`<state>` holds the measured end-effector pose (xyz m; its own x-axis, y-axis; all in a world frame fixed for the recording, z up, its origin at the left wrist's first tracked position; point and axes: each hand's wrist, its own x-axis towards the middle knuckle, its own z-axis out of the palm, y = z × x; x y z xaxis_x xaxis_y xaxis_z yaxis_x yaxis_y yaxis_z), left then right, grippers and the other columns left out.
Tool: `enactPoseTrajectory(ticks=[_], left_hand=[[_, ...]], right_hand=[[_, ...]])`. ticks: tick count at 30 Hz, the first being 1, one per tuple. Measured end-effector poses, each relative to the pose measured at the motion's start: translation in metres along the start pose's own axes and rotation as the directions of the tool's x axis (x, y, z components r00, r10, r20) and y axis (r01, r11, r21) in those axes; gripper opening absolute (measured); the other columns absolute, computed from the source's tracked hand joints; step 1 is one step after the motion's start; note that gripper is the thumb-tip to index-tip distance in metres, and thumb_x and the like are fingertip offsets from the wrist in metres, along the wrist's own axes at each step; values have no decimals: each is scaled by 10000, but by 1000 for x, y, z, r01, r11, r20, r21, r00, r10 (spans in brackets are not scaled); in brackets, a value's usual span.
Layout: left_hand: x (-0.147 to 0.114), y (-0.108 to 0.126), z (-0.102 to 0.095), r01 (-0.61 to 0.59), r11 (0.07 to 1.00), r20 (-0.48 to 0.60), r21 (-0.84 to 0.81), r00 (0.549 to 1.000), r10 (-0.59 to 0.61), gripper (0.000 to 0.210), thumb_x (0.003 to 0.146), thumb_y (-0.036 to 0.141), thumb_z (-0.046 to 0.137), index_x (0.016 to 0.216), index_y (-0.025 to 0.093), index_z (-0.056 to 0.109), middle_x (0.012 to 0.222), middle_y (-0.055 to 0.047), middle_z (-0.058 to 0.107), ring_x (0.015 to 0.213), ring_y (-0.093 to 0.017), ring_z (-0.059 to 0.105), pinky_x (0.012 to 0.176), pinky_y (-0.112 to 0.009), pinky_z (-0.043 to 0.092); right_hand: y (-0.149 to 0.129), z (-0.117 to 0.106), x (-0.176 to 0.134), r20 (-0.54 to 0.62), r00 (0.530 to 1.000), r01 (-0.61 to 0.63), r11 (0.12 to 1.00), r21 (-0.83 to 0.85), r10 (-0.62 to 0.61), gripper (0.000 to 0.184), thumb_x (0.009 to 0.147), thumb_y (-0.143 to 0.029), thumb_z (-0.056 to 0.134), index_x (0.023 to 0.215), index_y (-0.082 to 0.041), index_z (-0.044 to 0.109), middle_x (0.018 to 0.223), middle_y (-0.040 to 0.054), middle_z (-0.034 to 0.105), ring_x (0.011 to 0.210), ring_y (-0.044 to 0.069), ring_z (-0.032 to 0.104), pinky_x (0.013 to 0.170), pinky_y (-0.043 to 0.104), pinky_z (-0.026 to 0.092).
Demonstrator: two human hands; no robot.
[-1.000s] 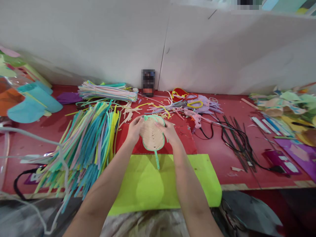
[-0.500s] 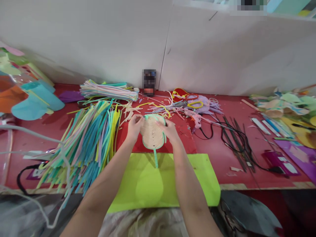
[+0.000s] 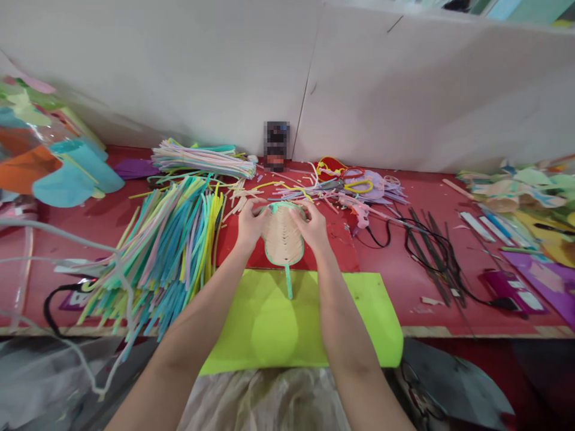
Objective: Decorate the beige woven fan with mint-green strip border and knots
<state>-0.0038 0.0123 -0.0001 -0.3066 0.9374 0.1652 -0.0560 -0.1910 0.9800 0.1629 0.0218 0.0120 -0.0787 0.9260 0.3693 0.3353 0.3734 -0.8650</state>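
Observation:
A small fan-shaped piece (image 3: 284,242), beige with a green edging and a green stem pointing toward me, is held up between both hands. My left hand (image 3: 252,222) pinches its upper left edge. On the upper right edge, the fingers and thumb of my right hand (image 3: 311,222) are closed on it. Both sets of fingertips partly hide the far rim. Below the stem lies a lime-green sheet (image 3: 274,323), with a red sheet (image 3: 233,248) just beyond it.
Pastel pipe-cleaner-like strips (image 3: 166,251) are heaped at left, with a tied-looking bundle (image 3: 202,160) behind. Scissors (image 3: 354,182) and a pink glue gun (image 3: 360,214) lie at back right. A black cable (image 3: 431,251) loops across dark rods. A pale hose (image 3: 123,281) hangs at front left.
Both hands have shifted their grip along the far edge of the fan-shaped piece, the right thumb now lying over its face. The whole view has moved slightly.

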Motion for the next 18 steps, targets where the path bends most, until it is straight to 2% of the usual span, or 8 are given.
enactPoseTrajectory(ticks=[3, 9, 11, 13, 15, 16, 18], left_hand=[[-4, -2, 4, 43, 999, 35, 4, 998, -43, 218, 709, 243, 661, 910, 191, 596, 746, -19, 665, 639, -137, 608, 559, -234, 442], [-3, -16, 1, 53, 998, 82, 39, 995, -56, 254, 715, 294, 657, 939, 183, 610, 764, -33, 683, 633, -135, 610, 550, -228, 444], [-1, -23, -1, 65, 996, 76, 62, 995, -70, 270, 712, 302, 661, 950, 185, 612, 780, -36, 686, 642, -137, 613, 550, -227, 441], [1, -29, -2, 78, 994, 51, 76, 995, -82, 262, 710, 303, 662, 941, 186, 618, 782, -37, 686, 671, -143, 621, 568, -229, 446], [1, -33, -1, 103, 992, 34, 79, 994, -106, 246, 702, 297, 667, 917, 186, 621, 775, -34, 686, 686, -148, 627, 584, -234, 452], [1, -34, 0, 119, 990, 33, 77, 992, -122, 242, 699, 297, 669, 908, 187, 620, 769, -32, 686, 682, -149, 627, 583, -235, 453], [0, -35, 2, 149, 986, 44, 77, 987, -153, 244, 697, 304, 672, 904, 186, 620, 748, -29, 683, 663, -150, 623, 573, -237, 452]], right_hand=[[2, 1, 0, -35, 998, 57, 995, -79, -60, 301, 845, -446, 503, 993, -226, 645, 1073, 59, 658, 1023, 193, 579, 936, 319, 414], [14, 7, -2, 19, 1000, -6, 997, -82, 8, 337, 802, -473, 562, 992, -211, 657, 1032, 62, 683, 972, 187, 602, 886, 309, 442], [18, 3, 3, -10, 1000, -25, 997, -76, 24, 378, 814, -507, 532, 1001, -204, 659, 1026, 65, 690, 921, 179, 616, 844, 295, 457], [25, -13, 15, -89, 995, -58, 988, -145, 46, 422, 852, -527, 453, 965, -183, 670, 960, 75, 706, 851, 179, 629, 807, 293, 466], [37, -41, 36, -128, 990, -94, 938, -333, 54, 458, 891, -508, 372, 911, -168, 677, 880, 79, 711, 802, 184, 632, 779, 296, 467], [45, -60, 50, -133, 988, -128, 892, -434, 77, 465, 906, -480, 342, 915, -157, 676, 888, 87, 712, 807, 184, 635, 772, 292, 469], [62, -99, 77, -124, 976, -215, 714, -666, 179, 475, 934, -391, 257, 1008, -141, 655, 944, 92, 708, 813, 169, 638, 751, 276, 475]])
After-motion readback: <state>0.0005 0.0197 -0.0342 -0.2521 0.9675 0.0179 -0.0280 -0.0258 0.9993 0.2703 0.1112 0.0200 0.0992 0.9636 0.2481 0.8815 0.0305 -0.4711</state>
